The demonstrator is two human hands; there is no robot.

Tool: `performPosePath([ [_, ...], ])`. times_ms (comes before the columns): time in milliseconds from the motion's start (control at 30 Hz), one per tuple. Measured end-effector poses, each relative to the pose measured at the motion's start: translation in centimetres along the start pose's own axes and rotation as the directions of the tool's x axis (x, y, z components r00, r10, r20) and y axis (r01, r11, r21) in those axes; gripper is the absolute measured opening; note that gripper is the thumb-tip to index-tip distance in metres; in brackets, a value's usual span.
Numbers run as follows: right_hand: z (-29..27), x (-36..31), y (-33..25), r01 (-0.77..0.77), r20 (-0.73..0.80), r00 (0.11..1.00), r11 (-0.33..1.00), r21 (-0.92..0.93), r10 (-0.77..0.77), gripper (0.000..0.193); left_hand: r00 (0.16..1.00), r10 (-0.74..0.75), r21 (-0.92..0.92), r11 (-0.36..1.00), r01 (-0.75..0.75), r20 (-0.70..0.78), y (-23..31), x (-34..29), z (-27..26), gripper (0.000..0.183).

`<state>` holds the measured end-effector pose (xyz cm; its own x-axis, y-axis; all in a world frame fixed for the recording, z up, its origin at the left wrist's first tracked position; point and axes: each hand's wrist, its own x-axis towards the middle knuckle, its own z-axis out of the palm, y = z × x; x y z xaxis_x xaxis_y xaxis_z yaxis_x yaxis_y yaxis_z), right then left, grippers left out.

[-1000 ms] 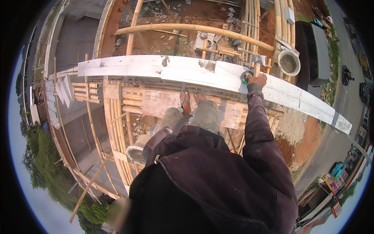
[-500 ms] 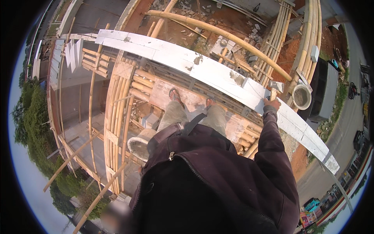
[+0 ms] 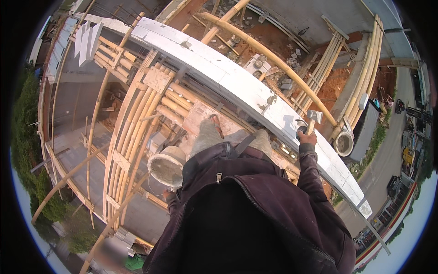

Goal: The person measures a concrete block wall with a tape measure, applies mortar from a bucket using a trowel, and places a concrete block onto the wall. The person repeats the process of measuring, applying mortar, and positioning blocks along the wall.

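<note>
My right hand [image 3: 308, 138] is closed round the wooden handle of a hammer [image 3: 314, 115], whose grey head points away from me. It is over the top of a curved-looking row of white wall blocks [image 3: 214, 68]. A small dark rounded thing lies against that hand; its kind is unclear. My left hand [image 3: 171, 199] shows only in part, low beside my jacket and just below a mortar-stained bucket [image 3: 166, 166]; its fingers are mostly hidden. Whether it touches the bucket cannot be told.
I stand on a board [image 3: 197, 114] laid over bamboo poles [image 3: 175, 101]. A second bucket [image 3: 343, 144] stands beyond the wall at the right. Long bamboo rails [image 3: 269, 52] cross over a lower floor with rubble. White blocks [image 3: 86, 43] stand on the left scaffold; a road [image 3: 388, 150] runs far right.
My view has turned and my body has shifted. The right hand and hammer sit lower in view, still over the wall. The left hand has come partly into sight below the near bucket.
</note>
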<state>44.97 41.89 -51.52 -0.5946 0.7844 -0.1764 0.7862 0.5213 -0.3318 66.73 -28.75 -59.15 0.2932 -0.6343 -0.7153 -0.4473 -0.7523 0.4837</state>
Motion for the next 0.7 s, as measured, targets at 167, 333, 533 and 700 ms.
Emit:
performPosePath([
  [167, 3.0, -0.3, -11.7, 0.105, 0.225, 0.965, 0.984, 0.144, -0.135, 0.046, 0.997, 0.038, -0.096, 0.995, -0.032, 0.064, 5.3, -4.8, 4.0, 0.033],
  [333, 5.9, -1.1, -21.0, 0.314, 0.236, 0.913, 0.943, 0.115, -0.333, 0.041, 0.958, 0.199, -0.212, 0.965, -0.154, 0.208, 11.7, -6.8, 7.2, 0.027],
  [533, 8.8, -2.3, -28.8, 0.385, 0.397, 0.787, 0.879, 0.282, -0.473, 0.038, 0.960, 0.223, -0.306, 0.938, -0.164, 0.172, 21.2, -10.3, 9.6, 0.024],
  [700, 12.4, -4.2, -32.8, 0.389, 0.475, 0.733, 0.873, 0.293, -0.486, 0.040, 0.947, 0.246, -0.274, 0.944, -0.186, 0.206, 27.9, -10.7, 9.6, 0.024],
])
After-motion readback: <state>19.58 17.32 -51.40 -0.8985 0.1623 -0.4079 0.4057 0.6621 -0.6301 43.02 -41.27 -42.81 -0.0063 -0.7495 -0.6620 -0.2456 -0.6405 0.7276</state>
